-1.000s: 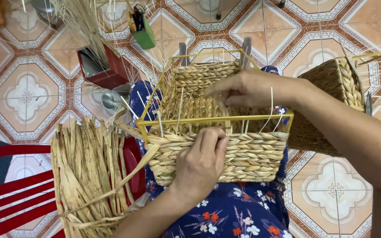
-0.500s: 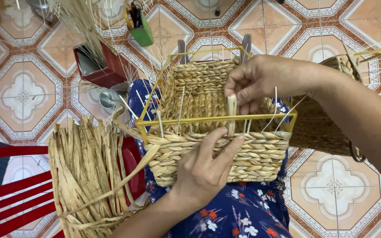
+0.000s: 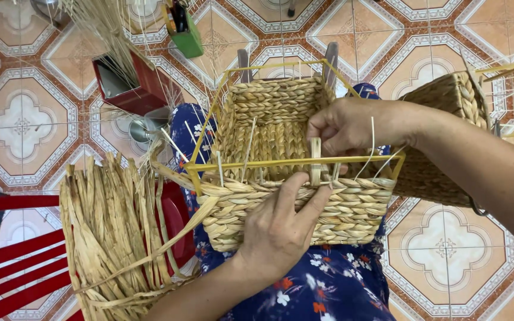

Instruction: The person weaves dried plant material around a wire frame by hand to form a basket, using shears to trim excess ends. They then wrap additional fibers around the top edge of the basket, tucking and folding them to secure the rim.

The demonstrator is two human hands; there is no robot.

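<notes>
A half-woven straw basket (image 3: 281, 148) on a yellow wire frame is resting on the lap at center. At 8 o'clock, a bundle of dried straw (image 3: 111, 232) is lying. The left hand (image 3: 281, 229) is bracing the basket's front wall, fingers spread; the right hand (image 3: 349, 125) is pinching a straw strand (image 3: 315, 160) at the rim.

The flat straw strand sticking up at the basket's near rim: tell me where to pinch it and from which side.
Pinch the flat straw strand near its free top end, coming from above on the basket's inner side. It stands upright against the yellow frame bar, and the left hand already covers the outer wall below it.
</notes>
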